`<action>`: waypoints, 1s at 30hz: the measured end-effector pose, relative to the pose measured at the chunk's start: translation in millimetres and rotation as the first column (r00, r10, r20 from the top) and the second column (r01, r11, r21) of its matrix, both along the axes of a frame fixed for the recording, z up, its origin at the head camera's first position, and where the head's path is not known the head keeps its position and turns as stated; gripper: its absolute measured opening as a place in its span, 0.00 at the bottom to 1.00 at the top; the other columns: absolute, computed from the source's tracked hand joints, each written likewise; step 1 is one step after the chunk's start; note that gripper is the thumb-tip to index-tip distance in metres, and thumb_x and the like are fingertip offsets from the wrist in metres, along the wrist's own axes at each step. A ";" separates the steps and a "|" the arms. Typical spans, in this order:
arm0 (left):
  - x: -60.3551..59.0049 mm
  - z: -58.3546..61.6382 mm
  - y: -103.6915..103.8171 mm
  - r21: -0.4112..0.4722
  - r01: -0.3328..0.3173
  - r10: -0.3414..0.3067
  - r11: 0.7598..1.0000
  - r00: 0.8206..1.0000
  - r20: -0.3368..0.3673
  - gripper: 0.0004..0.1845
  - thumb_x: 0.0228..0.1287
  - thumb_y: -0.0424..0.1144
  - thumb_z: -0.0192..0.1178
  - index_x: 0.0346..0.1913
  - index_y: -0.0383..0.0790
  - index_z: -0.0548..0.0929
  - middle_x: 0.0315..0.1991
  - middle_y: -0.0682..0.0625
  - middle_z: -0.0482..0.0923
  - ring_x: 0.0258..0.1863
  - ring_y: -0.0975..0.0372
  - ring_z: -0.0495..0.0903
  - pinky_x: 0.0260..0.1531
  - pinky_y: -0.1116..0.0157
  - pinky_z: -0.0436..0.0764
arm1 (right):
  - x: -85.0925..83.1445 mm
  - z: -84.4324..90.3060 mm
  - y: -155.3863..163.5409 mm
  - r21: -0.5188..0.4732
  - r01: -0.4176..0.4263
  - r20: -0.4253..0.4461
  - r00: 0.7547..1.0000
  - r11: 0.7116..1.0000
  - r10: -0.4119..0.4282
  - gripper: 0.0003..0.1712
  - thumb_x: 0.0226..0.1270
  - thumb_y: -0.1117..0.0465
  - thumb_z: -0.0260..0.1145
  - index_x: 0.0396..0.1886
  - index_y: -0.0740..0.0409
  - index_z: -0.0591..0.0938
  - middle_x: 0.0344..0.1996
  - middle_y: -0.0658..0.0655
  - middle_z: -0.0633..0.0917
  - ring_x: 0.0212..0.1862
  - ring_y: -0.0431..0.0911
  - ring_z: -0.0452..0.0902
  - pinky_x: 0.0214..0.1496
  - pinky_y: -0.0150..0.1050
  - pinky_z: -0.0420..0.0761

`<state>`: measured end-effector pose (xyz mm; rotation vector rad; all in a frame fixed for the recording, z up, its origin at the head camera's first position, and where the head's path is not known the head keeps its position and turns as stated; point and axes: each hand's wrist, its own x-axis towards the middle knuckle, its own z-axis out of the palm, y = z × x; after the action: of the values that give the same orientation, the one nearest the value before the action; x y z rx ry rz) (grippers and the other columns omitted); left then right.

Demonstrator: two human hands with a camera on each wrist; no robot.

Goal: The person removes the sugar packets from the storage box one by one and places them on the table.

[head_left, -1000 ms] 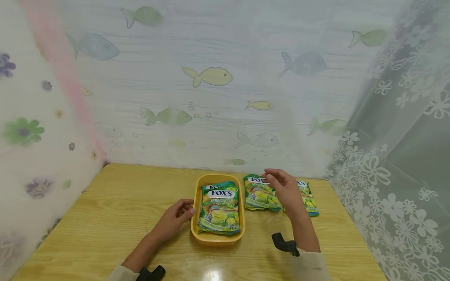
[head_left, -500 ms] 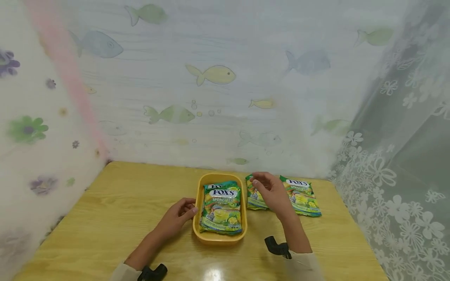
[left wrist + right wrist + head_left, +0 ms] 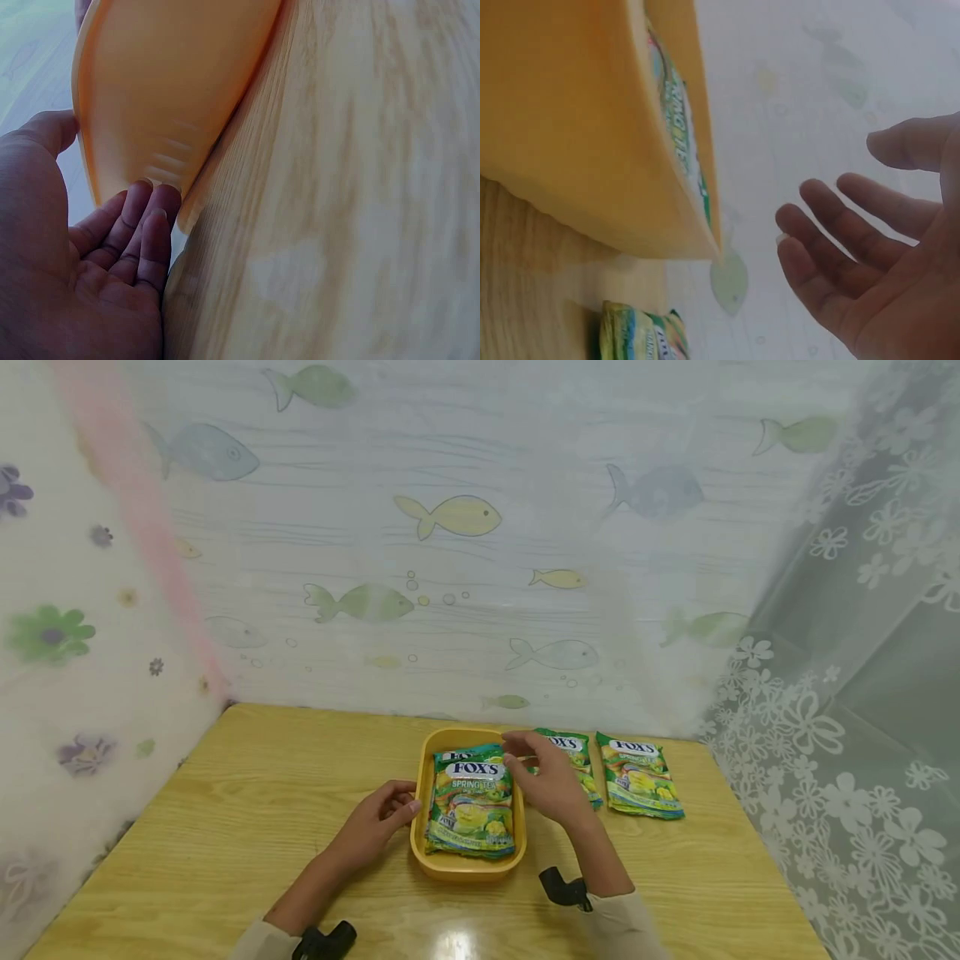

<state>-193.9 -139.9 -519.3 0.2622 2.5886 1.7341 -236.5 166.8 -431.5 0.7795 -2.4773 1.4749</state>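
At a pale wood-grain table [image 3: 300, 760] backed by a white sheet printed with fish [image 3: 450, 618], a person has both bare hands about a rounded rectangular yellow plastic tub [image 3: 468, 870], with 12 o'clock toward the sheet. The tub's long axis runs from 12 to 6. Glossy green-and-yellow packets overlap inside it, the topmost packet [image 3: 474, 818] labelled FOX'S Spring Tea and lying nearly in line with the tub; how many lie beneath cannot be told.

At the tub's 9 o'clock, the left hand [image 3: 375, 822] sets its thumb against the rim and its relaxed, bent fingertips against the outer wall, gripping nothing. At about 2 o'clock, the right hand [image 3: 551, 777] hovers by the opposite rim, fingers loosely curved and empty; in the right wrist view its fingertips appear apart from the tub.

Between 2 and 3 o'clock, outside the tub, a matching nearer loose packet [image 3: 577, 760] lies partly hidden by the right hand. Just beside it, near 3 o'clock, lies a matching farther loose packet [image 3: 641, 781]. Both lean slightly, long axes toward 11 and 5. The right hand is the nearer to both; the left is across the tub from them. Black curved mounts [image 3: 557, 885] sit on both wrists.
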 end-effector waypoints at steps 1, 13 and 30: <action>0.7 0.2 -0.4 -0.002 -0.001 0.001 1.000 1.000 0.003 0.25 0.79 0.53 0.62 0.69 0.41 0.78 0.49 0.49 0.81 0.47 0.59 0.81 0.49 0.65 0.81 | -0.1 -0.8 -2.1 0.002 -0.004 0.007 1.000 1.000 0.004 0.20 0.81 0.63 0.65 0.68 0.59 0.80 0.57 0.62 0.86 0.60 0.55 0.82 0.61 0.56 0.82; -0.4 0.2 1.9 0.009 0.001 -0.001 1.000 1.000 0.000 0.26 0.79 0.53 0.62 0.70 0.42 0.78 0.49 0.48 0.81 0.47 0.59 0.82 0.49 0.65 0.82 | -12.4 -11.1 -16.4 0.048 -0.010 0.018 1.000 0.999 0.009 0.22 0.80 0.65 0.65 0.69 0.61 0.79 0.62 0.64 0.83 0.65 0.61 0.78 0.66 0.64 0.76; -1.5 0.9 -0.5 0.014 0.003 -0.003 1.000 1.000 -0.008 0.26 0.79 0.49 0.64 0.69 0.37 0.78 0.48 0.47 0.81 0.46 0.59 0.81 0.47 0.66 0.81 | -22.7 -30.2 -38.1 0.372 0.130 -0.158 0.985 0.919 -0.075 0.28 0.77 0.60 0.68 0.72 0.64 0.77 0.66 0.67 0.80 0.66 0.65 0.77 0.64 0.64 0.78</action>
<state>-195.4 -140.4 -518.4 0.2732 2.5808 1.7546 -259.2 128.7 -461.7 0.7664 -2.6809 0.8771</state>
